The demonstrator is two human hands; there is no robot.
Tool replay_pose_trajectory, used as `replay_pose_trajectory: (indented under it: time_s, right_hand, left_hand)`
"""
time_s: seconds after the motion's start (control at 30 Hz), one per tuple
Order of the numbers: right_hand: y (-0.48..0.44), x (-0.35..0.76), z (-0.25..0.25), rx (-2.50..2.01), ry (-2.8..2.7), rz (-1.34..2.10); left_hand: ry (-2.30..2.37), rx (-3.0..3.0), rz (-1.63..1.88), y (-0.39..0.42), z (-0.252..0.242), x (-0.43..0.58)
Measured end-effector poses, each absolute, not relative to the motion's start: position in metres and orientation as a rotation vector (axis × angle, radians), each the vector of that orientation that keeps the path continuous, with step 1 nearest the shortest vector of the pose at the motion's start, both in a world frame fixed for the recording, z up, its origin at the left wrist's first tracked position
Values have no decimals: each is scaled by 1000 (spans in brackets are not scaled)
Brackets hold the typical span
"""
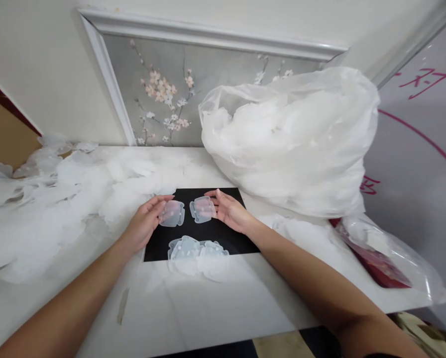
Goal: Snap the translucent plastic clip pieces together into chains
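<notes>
My left hand pinches the left edge of a translucent, rounded-square plastic piece. Opposite it, my right hand grips a similar clear plastic piece by its right side, fingers showing through from behind. Both pieces are held apart over a black sheet lying on the white table. Nearer to me, a small overlapping pile of the same translucent pieces straddles the front edge of that sheet.
A large, full white plastic bag stands behind on the right. Many translucent pieces heap over the table's left side. To the right lie more pieces and a clear bag with something red. A framed floral panel is on the wall.
</notes>
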State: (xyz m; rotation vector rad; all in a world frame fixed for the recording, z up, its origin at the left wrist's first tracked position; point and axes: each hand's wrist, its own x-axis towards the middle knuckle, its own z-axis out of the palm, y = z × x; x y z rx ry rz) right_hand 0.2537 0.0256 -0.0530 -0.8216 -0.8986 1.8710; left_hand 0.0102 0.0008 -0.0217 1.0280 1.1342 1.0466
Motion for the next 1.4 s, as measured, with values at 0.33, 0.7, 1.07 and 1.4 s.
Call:
replay_pose_trajectory:
  time_s: [0.33, 0.7, 1.07, 1.4]
  right_hand:
    - [17, 256, -55, -819, -1465, 1499]
    - [15, 259, -53, -840, -1898, 1111]
    - [16, 252, -49, -979, -1089, 1489]
    - [19, 253, -52, -812, -769, 1864]
  left_hand:
    - [947, 929, 1068, 3, -14, 0]
    - [1000, 1743, 733, 1, -11, -11]
    - [1173, 1083, 938, -11, -11, 12]
    - [1035, 742, 869, -7, -8, 11]
